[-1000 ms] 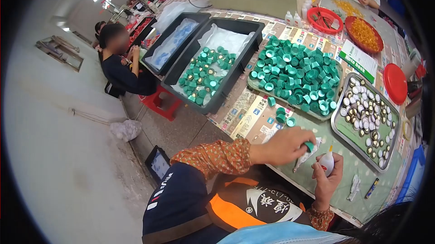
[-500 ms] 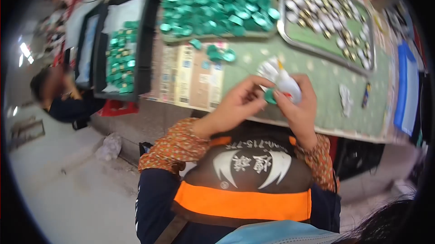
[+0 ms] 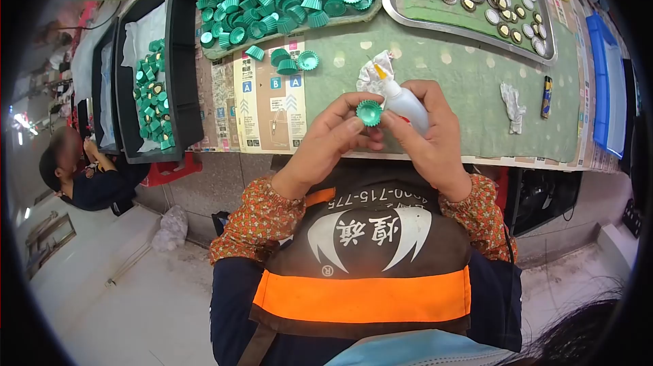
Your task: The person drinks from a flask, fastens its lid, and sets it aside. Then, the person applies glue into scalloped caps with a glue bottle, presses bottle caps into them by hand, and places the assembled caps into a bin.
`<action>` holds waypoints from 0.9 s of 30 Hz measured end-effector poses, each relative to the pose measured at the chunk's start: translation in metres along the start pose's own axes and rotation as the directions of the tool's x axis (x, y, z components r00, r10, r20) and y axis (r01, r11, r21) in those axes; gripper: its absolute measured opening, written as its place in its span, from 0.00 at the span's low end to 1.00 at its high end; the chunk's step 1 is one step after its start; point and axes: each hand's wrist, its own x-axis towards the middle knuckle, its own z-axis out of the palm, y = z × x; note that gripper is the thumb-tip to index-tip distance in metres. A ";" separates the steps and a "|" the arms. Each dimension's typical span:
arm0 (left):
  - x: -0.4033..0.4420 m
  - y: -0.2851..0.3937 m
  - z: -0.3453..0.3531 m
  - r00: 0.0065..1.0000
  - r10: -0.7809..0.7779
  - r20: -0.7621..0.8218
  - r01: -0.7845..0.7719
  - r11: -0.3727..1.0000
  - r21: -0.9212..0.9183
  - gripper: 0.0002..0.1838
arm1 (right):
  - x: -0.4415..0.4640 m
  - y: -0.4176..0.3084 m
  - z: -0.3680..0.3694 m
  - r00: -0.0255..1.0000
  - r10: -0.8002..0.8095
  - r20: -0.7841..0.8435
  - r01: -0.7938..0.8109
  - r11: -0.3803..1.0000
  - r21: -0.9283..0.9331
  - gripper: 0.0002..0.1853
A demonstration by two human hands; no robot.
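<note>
Seemingly lining up, needing steadiness: left hand [image 3: 314, 148] pinches 1 cup [image 3: 369, 113] between fingertips; right hand [image 3: 441, 136] has fingers clamped round 1 bottle [image 3: 407, 109].

Bright, even light falls on the desk [image 3: 469, 94]; small lamps glare far to its left. Fisheye edges bend into black; hands look sharp.

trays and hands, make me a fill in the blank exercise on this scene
The small fluted cap pinched in the left hand is coloured ____.
The squeeze bottle is held in the ____ hand.
The heaped caps lie to the ____ of the metal tray.
The blue tray is at the table's ____ end.

Missing words: green; right; left; right
</note>
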 end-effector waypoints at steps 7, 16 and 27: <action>-0.005 0.006 -0.005 1.000 0.009 -0.005 -0.010 0.984 -0.175 0.29 | -0.003 0.004 -0.026 0.975 -0.189 0.118 0.202 0.974 -0.101 0.21; -0.008 0.006 -0.008 1.000 -0.018 -0.008 0.017 0.991 -0.129 0.29 | -0.016 -0.005 -0.025 0.940 -0.302 0.159 0.316 0.946 -0.075 0.18; -0.012 0.008 -0.006 0.999 -0.052 0.001 0.052 0.994 -0.094 0.28 | -0.019 -0.005 -0.021 0.912 -0.356 0.202 0.389 0.907 -0.159 0.18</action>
